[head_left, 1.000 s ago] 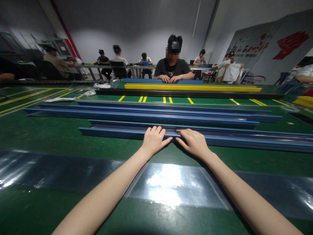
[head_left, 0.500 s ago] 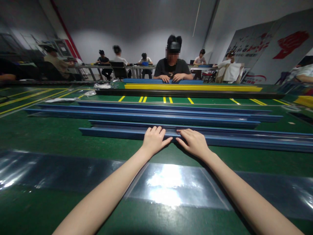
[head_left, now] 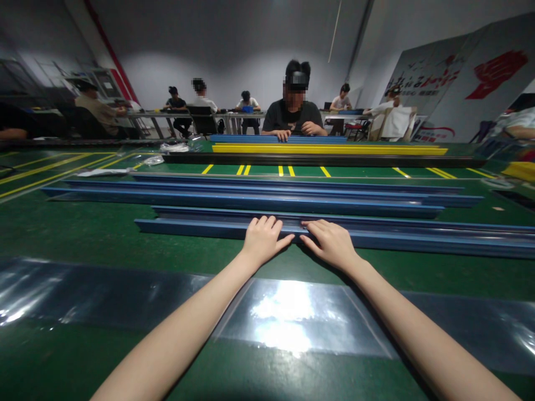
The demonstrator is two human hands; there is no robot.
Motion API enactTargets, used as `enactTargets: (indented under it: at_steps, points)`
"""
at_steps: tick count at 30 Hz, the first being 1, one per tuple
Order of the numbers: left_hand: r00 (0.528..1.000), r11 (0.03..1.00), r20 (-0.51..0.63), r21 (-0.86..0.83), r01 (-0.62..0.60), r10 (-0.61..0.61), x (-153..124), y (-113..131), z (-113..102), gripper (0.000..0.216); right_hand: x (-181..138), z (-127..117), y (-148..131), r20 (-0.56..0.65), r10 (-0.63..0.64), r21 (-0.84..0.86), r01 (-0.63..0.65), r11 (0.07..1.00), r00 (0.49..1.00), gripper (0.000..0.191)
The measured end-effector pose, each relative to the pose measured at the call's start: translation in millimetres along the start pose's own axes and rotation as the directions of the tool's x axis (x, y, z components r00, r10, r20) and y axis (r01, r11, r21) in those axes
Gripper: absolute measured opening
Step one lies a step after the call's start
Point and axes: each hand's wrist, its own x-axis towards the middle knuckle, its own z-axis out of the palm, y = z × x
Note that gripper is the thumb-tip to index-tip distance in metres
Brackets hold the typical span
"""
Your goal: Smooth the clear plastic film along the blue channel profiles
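A long blue U-shaped channel [head_left: 196,225] lies crosswise on the green table. My left hand [head_left: 263,239] is over its near wall, with the fingers reaching into the trough and the thumb pointing right along the front. Close on the right, my right hand [head_left: 330,242] holds the same wall, fingers inside and thumb on the near side. The two thumbs almost meet. Whatever the fingertips press on inside the trough is hidden. Just behind lie more blue channels [head_left: 251,199], parallel to this one.
Glossy clear sheeting [head_left: 104,289] covers the green table [head_left: 62,234] nearer me. Farther back are a black strip [head_left: 355,161] and a yellow strip [head_left: 334,150]. A co-worker [head_left: 292,117] sits opposite, hands by another blue strip [head_left: 242,138]. Crumpled plastic [head_left: 175,147] lies at the left.
My hands and the blue channel stay in place. Across the table, the co-worker's hand on the right side of my view has lifted off the strip.
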Motion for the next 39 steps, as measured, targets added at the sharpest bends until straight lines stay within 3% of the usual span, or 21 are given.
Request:
enactTargets:
  at_steps: [39]
  points:
    - [1.000, 1.000, 0.002, 0.023, -0.005, 0.005, -0.3, 0.4, 0.9, 0.042, 0.0, 0.1, -0.6, 0.003, 0.002, -0.019, -0.002, 1.000, 1.000, 0.036]
